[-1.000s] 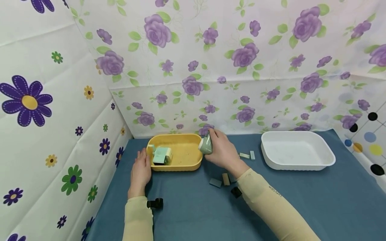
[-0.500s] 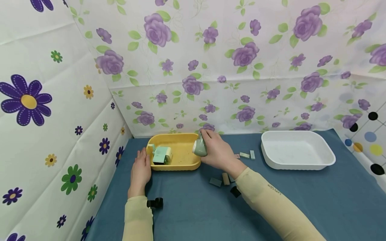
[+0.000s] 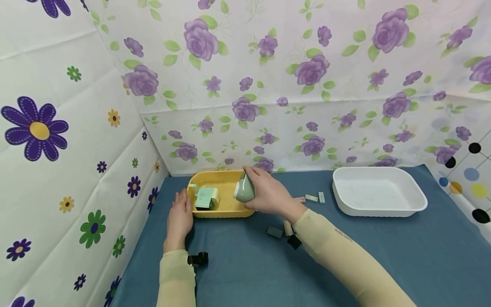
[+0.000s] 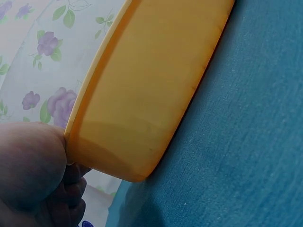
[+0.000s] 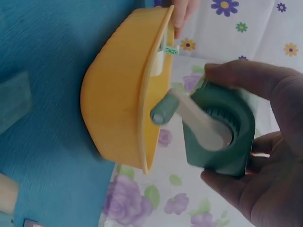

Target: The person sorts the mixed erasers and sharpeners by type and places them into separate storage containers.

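Observation:
My right hand (image 3: 270, 192) holds a dark green pencil sharpener (image 5: 218, 132) with a white crank, pinched between thumb and fingers. It hovers over the right part of the yellow tray (image 3: 229, 184), tilted, its crank toward the tray in the right wrist view. Inside the tray's left end stands a mint and cream crank sharpener (image 3: 206, 198). My left hand (image 3: 179, 218) rests against the tray's left end, fingers fairly straight along the outside. The left wrist view shows that hand touching the tray wall (image 4: 137, 94).
A white tray (image 3: 379, 192) stands at the back right. Small eraser-like blocks lie right of the yellow tray: a grey one (image 3: 275, 232), a tan one (image 3: 288, 228), a pale green one (image 3: 311, 198) and others. Floral cloth (image 3: 284, 128) hangs behind the blue tabletop.
My right hand has moved left with the green sharpener, from the yellow tray's right edge to over its inside. My left hand and the tray stay about where they were.

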Available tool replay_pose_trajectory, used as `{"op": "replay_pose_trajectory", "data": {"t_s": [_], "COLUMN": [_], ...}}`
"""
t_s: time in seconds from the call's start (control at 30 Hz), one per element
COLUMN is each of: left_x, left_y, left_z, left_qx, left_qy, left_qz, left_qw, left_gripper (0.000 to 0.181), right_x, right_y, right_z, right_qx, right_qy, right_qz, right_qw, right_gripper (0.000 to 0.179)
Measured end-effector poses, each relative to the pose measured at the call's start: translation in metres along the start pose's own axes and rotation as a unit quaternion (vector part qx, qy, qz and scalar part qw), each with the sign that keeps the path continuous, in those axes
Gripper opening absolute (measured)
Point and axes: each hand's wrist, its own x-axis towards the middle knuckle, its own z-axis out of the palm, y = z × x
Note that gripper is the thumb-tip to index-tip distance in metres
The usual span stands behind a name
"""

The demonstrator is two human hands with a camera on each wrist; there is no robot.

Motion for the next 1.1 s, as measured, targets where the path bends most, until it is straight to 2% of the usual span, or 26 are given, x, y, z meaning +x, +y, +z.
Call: {"op": "replay_pose_trajectory", "data": {"t_s": [0.27, 0.53, 0.77, 1.1], "left_x": [0.001, 0.002, 0.002, 0.000], "left_y": [0.002, 0.000, 0.003, 0.006], "left_z": [0.000, -0.001, -0.001, -0.001], "left_qx": [0.011, 0.016, 0.022, 0.034], "left_qy": [-0.004, -0.010, -0.014, -0.016], "left_qz": [-0.001, -0.004, -0.005, -0.009], "left_qw": [0.9999, 0.9998, 0.9997, 0.9992], "left_gripper": [0.055, 0.056, 0.056, 0.056], "right_x": [0.017, 0.037, 0.047, 0.052], "right_y": [-0.002, -0.009, -0.005, -0.006], "right_z": [0.003, 0.004, 0.013, 0.018], "right_qx": [0.022, -0.007, -0.028, -0.020], "right_qy": [-0.029, -0.068, -0.088, -0.070], "right_qz": [0.016, 0.011, 0.026, 0.019], "right_qw": [0.9992, 0.9976, 0.9954, 0.9972], "right_gripper": [0.113, 0.112, 0.112, 0.113]}}
